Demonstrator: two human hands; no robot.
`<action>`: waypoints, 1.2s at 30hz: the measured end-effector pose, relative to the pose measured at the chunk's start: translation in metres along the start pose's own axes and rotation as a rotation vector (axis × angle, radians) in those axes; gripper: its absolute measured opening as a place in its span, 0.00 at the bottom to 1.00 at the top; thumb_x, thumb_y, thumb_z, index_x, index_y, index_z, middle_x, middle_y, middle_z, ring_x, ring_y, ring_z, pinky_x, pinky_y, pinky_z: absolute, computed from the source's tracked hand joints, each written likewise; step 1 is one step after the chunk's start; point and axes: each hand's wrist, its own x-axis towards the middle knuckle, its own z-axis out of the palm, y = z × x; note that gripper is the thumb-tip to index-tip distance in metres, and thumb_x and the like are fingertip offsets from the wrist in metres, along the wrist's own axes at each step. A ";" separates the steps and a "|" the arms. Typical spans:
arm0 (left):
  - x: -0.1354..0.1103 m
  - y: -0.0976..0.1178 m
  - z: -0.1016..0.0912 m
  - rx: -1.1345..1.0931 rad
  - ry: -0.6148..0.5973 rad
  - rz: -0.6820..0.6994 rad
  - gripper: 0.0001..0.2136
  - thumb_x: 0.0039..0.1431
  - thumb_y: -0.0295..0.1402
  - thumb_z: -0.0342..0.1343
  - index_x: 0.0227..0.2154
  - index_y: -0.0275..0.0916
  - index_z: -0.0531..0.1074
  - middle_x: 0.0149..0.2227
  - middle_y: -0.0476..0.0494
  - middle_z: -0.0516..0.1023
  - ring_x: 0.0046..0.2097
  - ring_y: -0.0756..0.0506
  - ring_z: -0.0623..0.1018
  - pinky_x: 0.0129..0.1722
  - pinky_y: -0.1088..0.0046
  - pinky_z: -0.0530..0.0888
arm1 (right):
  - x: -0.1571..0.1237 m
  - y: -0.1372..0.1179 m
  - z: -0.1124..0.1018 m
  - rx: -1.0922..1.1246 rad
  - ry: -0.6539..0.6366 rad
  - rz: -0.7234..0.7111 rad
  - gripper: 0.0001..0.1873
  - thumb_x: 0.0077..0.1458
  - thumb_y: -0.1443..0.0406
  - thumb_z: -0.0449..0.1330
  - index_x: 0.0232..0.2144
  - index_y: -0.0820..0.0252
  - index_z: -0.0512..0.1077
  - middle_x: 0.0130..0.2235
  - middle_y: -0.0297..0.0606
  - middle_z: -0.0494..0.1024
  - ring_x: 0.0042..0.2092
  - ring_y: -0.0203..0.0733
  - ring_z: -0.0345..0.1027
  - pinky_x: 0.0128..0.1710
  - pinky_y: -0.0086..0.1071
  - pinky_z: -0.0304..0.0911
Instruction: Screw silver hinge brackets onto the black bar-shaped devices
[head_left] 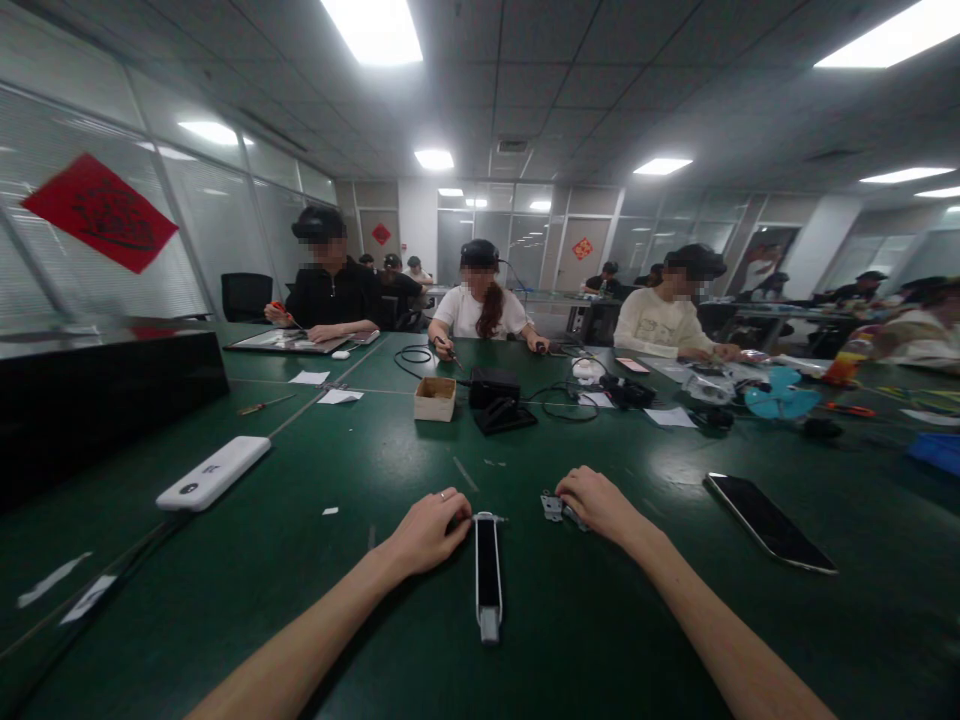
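Observation:
A long, narrow device (488, 570) with a white rim and a black face lies on the green table in front of me, a grey plug-like end toward me. My left hand (429, 530) is curled at its far end, thumb and fingers bent against the edge, where a thin metal bit sticks out. To the right, my right hand (597, 502) is closed over small grey metal parts (552, 507), which look like brackets or hinges. Its fingertips pinch one of them, and the palm partly covers others.
A smartphone (772, 522) lies at right, a white power bank (214, 473) at left. Farther back are a small open box (435, 399), a black device (495, 390) with cables, a blue fan blade (782, 394) and a screwdriver (266, 404). Several people work across the table.

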 end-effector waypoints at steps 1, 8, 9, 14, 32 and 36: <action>0.000 0.000 0.000 -0.003 -0.004 0.000 0.05 0.61 0.32 0.49 0.36 0.39 0.68 0.37 0.47 0.70 0.36 0.48 0.71 0.35 0.73 0.67 | 0.000 0.000 0.000 -0.005 0.012 0.002 0.12 0.58 0.67 0.52 0.34 0.58 0.76 0.37 0.41 0.75 0.41 0.45 0.65 0.41 0.36 0.60; 0.000 0.002 -0.003 -0.001 -0.009 -0.001 0.05 0.61 0.32 0.49 0.37 0.39 0.68 0.37 0.46 0.71 0.36 0.48 0.71 0.35 0.72 0.68 | -0.003 -0.024 -0.006 0.104 0.184 -0.012 0.12 0.61 0.66 0.47 0.37 0.61 0.70 0.39 0.43 0.73 0.41 0.44 0.66 0.43 0.38 0.62; 0.000 0.003 -0.003 0.002 -0.009 0.001 0.05 0.61 0.32 0.49 0.37 0.39 0.68 0.37 0.46 0.71 0.36 0.47 0.71 0.35 0.72 0.68 | -0.004 -0.032 -0.006 0.149 0.175 -0.025 0.12 0.62 0.66 0.47 0.38 0.61 0.70 0.39 0.43 0.73 0.40 0.44 0.66 0.43 0.38 0.63; 0.000 0.003 -0.003 0.018 0.006 0.017 0.05 0.61 0.31 0.49 0.37 0.39 0.68 0.37 0.46 0.71 0.36 0.47 0.71 0.35 0.72 0.68 | -0.012 -0.075 -0.001 0.300 0.052 -0.138 0.11 0.62 0.66 0.48 0.39 0.61 0.70 0.39 0.40 0.74 0.40 0.41 0.67 0.42 0.35 0.64; 0.000 0.004 -0.002 0.028 0.018 0.020 0.04 0.60 0.29 0.49 0.36 0.39 0.68 0.35 0.46 0.71 0.35 0.48 0.71 0.34 0.74 0.67 | -0.013 -0.086 0.004 0.271 0.062 -0.232 0.07 0.58 0.69 0.53 0.36 0.62 0.71 0.38 0.40 0.75 0.39 0.41 0.68 0.41 0.34 0.65; 0.000 0.005 -0.002 0.027 0.023 0.031 0.04 0.60 0.30 0.49 0.35 0.38 0.68 0.35 0.46 0.71 0.35 0.48 0.71 0.34 0.73 0.67 | -0.013 -0.087 0.003 0.279 0.068 -0.248 0.09 0.59 0.69 0.52 0.38 0.61 0.71 0.39 0.40 0.75 0.41 0.41 0.68 0.43 0.35 0.65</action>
